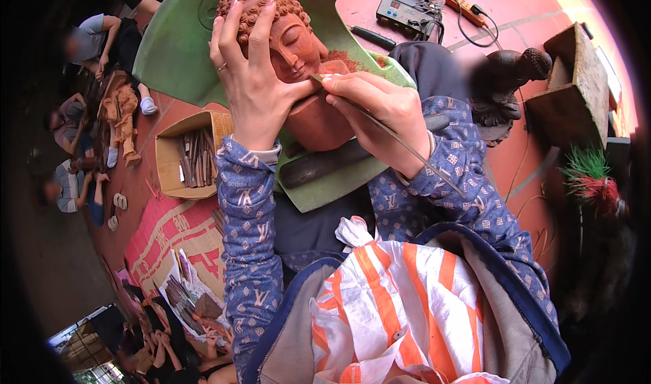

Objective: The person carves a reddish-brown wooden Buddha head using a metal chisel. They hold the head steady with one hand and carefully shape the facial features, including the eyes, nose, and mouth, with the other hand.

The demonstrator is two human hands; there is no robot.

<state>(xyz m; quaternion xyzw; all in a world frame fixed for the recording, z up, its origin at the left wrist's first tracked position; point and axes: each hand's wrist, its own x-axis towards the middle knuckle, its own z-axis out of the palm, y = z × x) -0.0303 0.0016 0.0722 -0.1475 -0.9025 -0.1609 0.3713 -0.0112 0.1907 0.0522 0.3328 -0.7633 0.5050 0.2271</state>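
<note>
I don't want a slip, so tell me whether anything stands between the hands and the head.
Nothing visible does. The left hand rests directly on the head; the right hand holds a tool, its tip near the chin, close to the left thumb.

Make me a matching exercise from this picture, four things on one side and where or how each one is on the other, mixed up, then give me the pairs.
Things:
1. Carved head
2. Thin tool
3. Cardboard box
4. Green surface

Places or states:
A. Holding a bunch of slender tools
B. Beneath the reddish-brown carving
C. Under the spread left hand
D. Gripped by the right hand

Pairs: 1-C, 2-D, 3-A, 4-B
</note>
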